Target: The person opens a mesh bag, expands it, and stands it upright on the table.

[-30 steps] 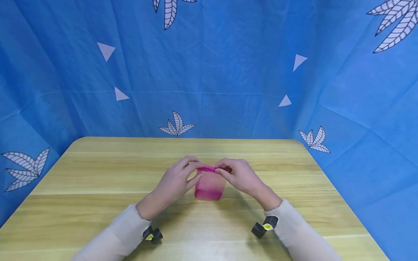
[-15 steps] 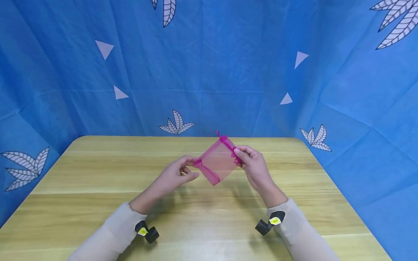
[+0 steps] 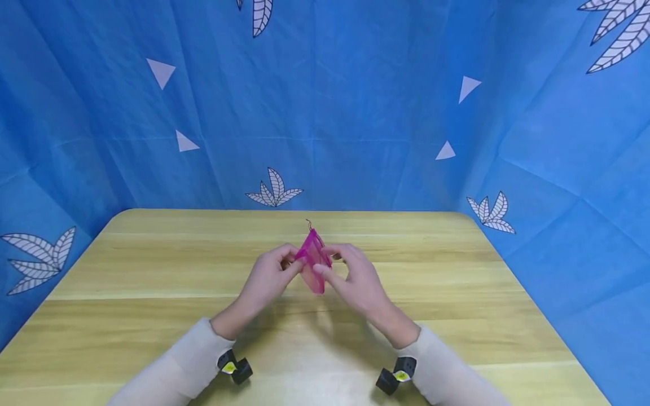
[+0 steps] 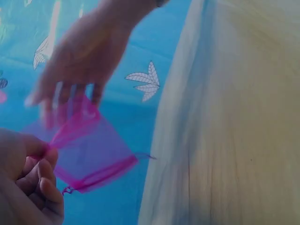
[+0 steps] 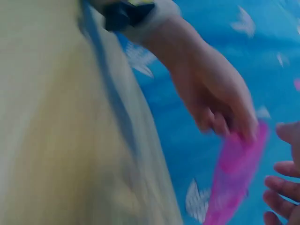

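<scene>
A sheer pink drawstring pouch hangs above the table, folded narrow in the head view, with a thin cord sticking up at its far end. My left hand pinches its left edge between thumb and fingers. In the left wrist view the pouch spreads out flat from the pinching fingertips. Close to the pouch's other side is my right hand, its thumb and fingers apart. The right wrist view shows this right hand with fingers loosely extended, apart from the pouch. Nothing can be seen inside the pouch.
A light wooden table lies under both hands. Blue cloth printed with white leaves and triangles hangs behind and beside it. A small black camera sits on the left wrist, and another camera on the right.
The pouch was held by both hands, then turned aslant with the right hand gripping its gathered edge. Now it has swung left and narrowed, and the right hand has let go.
</scene>
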Tool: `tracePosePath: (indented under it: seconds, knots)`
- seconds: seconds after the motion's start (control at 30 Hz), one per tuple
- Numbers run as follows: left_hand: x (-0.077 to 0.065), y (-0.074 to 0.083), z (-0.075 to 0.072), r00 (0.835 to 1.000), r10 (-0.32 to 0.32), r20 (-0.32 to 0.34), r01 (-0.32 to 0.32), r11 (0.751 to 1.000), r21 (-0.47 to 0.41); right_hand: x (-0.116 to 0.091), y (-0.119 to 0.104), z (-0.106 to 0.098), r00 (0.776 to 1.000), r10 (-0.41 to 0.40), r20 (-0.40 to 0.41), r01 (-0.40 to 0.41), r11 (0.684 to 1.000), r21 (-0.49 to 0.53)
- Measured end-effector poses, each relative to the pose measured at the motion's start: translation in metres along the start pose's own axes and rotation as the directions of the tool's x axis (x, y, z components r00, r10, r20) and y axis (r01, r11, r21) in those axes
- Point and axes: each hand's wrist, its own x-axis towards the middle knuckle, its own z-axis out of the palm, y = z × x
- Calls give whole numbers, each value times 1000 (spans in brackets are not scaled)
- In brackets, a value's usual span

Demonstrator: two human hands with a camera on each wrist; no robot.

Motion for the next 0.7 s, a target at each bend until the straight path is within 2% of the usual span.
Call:
tracePosePath:
  seconds: [0.07,0.13,0.23,0.47,0.7]
  knots:
    - [-2,3,1,999,37,-20,-36,997,73,-2,-10,8,995,-92,34,95,990,-103]
    - [-2,4,1,997,70,-27,-66,990,127,-3,-16,14,991,-131,41,136,977,-166]
    - [-4,6,0,997,79,-17,-75,985,158,-3,-17,17,991,-129,40,134,974,-181]
    - [-4,10,0,994,84,72,-99,966,239,-1,-14,13,992,-125,-17,117,964,-237]
    - [-3,16,-2,993,18,118,-44,974,222,-1,-11,11,989,-122,-89,99,968,-232]
